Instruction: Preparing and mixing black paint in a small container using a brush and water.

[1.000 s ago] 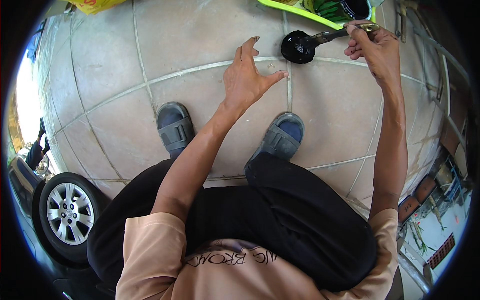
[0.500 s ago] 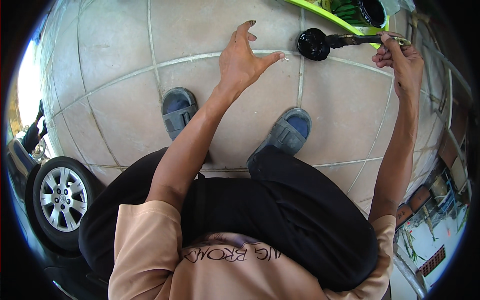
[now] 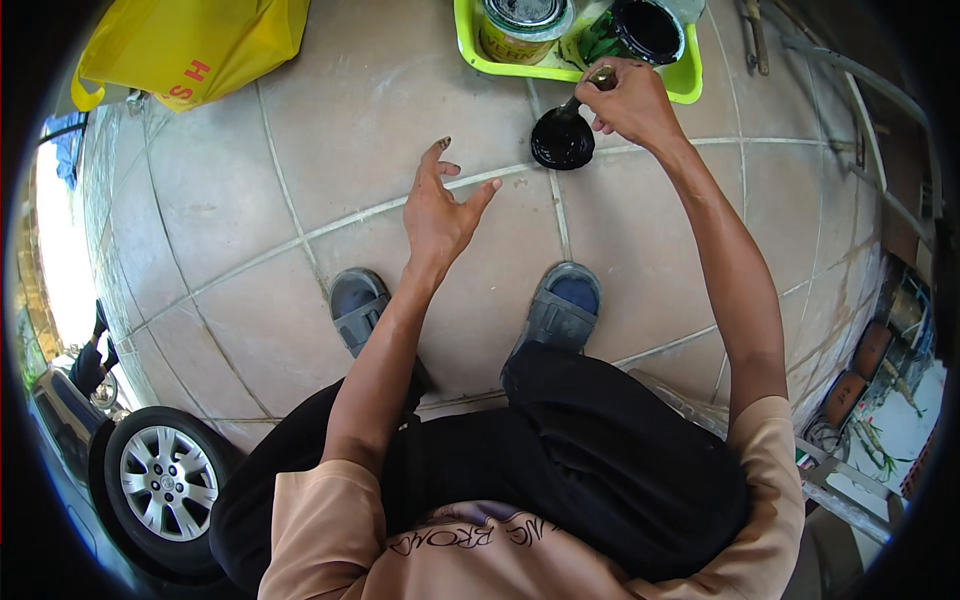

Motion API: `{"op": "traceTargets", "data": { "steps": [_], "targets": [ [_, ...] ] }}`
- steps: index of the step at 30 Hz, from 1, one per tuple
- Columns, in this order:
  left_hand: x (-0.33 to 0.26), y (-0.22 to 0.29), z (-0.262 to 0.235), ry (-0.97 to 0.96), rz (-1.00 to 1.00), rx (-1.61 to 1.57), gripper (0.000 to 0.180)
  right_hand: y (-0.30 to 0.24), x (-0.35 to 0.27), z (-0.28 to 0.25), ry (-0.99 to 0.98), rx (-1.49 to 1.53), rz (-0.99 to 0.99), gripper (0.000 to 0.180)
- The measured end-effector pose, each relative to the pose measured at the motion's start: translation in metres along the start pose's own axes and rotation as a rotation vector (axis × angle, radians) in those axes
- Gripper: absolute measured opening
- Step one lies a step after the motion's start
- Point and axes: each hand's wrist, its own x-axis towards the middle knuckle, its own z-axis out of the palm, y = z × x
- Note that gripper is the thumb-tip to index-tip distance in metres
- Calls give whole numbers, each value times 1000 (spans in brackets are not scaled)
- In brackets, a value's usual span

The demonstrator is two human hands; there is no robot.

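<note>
My right hand (image 3: 632, 105) grips the handle of a ladle (image 3: 562, 138) with a round bowl, coated in glossy black paint. The bowl hangs over the tiled floor, just this side of a lime-green tray (image 3: 688, 88). Held out to the left, my left hand (image 3: 438, 228) is empty, its thumb and fingers apart and the fingertips stained dark. Inside the tray stand an open can (image 3: 598, 42) smeared with black and a yellow can (image 3: 515, 48) with a silver top. My right hand partly covers the tray's edge.
A yellow bag (image 3: 200, 50) lies at the far left. My sandalled feet (image 3: 556, 310) rest on the floor tiles (image 3: 380, 130). A car wheel (image 3: 168, 482) is close at the left. Metal bars (image 3: 875, 125) and an object with a brown handle (image 3: 757, 45) lie toward the right.
My right hand has brought the ladle leftward, from level to a hanging slant. My left hand stays raised and spread. The view has shifted, showing more of the tray and the yellow bag.
</note>
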Motion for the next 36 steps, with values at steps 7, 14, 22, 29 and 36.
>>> {"op": "traceTargets", "data": {
  "steps": [7,14,22,29,36],
  "targets": [
    [-1,-1,-6,16,-40,-27,82,-5,15,-6,18,-27,-19,37],
    [1,-6,-6,22,-45,-21,80,-6,22,-4,-20,-44,46,36],
    [1,-5,-3,22,-18,-9,78,0,19,-1,-15,87,-6,41],
    [1,-5,0,21,-20,-18,76,9,18,0,-29,205,-10,44],
    [4,-1,-2,23,-6,-27,75,-3,0,-17,6,84,19,56]
  ]
}}
